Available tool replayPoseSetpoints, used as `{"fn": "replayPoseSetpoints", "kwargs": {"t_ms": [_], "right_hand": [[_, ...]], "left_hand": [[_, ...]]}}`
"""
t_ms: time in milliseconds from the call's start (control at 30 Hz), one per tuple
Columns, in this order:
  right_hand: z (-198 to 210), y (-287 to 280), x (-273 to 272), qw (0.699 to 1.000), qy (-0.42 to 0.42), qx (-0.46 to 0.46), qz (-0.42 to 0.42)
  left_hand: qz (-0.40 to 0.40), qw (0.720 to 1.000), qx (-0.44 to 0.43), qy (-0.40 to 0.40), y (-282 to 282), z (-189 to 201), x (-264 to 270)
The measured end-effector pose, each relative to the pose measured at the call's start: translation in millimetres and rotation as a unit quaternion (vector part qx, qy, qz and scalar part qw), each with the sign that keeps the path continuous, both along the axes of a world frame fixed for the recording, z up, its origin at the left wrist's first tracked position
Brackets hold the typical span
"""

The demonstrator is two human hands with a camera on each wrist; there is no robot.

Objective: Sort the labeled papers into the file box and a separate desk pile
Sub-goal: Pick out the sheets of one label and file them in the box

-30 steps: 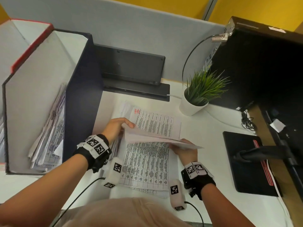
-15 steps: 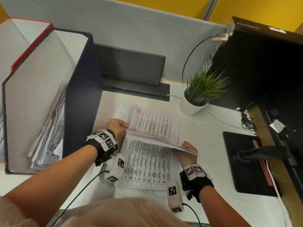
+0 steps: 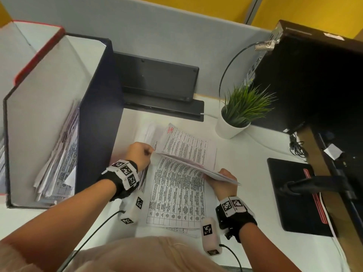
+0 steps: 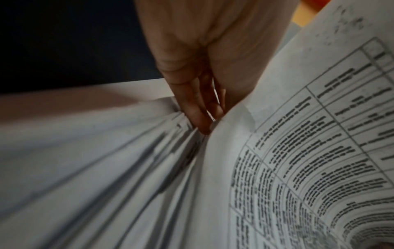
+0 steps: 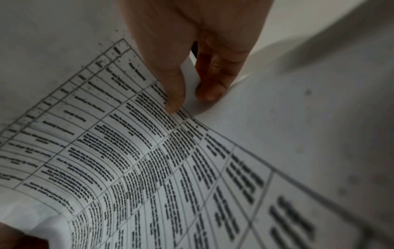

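Note:
A stack of printed table sheets [image 3: 176, 195] lies on the white desk in front of me. Both hands lift a sheaf of papers [image 3: 188, 148] off it, tilted up, with a red label [image 3: 170, 130] at its top corner. My left hand [image 3: 140, 154] grips the sheaf's left edge, and its fingers [image 4: 198, 111] reach down beside the pages under the raised sheet [image 4: 298, 151]. My right hand [image 3: 222, 178] pinches the right edge between the thumb [image 5: 172, 94] and a finger [image 5: 211, 87]. At the left stands the dark file box [image 3: 94, 114], with papers [image 3: 60, 158] leaning inside.
A small potted plant [image 3: 241, 110] stands behind the stack to the right. A black device [image 3: 157, 79] sits against the grey partition. A black monitor base [image 3: 294, 193] and a dark computer case [image 3: 314, 75] fill the right side. Cables trail from my wrists.
My left forearm has moved in closer to the stack. The lifted sheaf now tilts more steeply, its right edge lower. Both hands keep their hold.

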State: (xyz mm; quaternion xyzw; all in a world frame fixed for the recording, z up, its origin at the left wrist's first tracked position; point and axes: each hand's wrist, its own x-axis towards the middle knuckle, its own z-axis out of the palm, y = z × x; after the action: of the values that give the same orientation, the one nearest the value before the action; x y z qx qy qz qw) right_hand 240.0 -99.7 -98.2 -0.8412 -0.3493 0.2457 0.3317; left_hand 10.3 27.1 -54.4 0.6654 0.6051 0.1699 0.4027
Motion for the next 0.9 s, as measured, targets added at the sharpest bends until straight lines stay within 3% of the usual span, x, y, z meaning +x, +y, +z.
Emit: {"fn": "replayPoseSetpoints", "kwargs": {"t_ms": [167,267,400,500,800,900], "right_hand": [[9,-3,-1,0.998,0.049,-0.037,-0.006],[11,-6,-2,0.995,0.094,0.024,-0.034],[10,-7,-4,0.987,0.137,0.041,-0.067],[8,-6,-5,0.983,0.159,0.048,-0.081],[8,-4,-3,0.977,0.163,0.118,-0.065],[6,-5,-2,0.966,0.216,0.135,-0.045]], "left_hand": [[-0.058,0.997,0.042,-0.025,-6,-5,-1],[-0.045,0.993,0.047,-0.101,-12,-8,-3],[0.004,0.99,0.058,-0.132,-14,-9,-4],[0.013,0.99,0.046,-0.135,-11,-8,-6],[-0.067,0.971,-0.019,-0.23,-11,2,-8],[-0.086,0.971,-0.054,-0.216,-8,6,-8]]}}
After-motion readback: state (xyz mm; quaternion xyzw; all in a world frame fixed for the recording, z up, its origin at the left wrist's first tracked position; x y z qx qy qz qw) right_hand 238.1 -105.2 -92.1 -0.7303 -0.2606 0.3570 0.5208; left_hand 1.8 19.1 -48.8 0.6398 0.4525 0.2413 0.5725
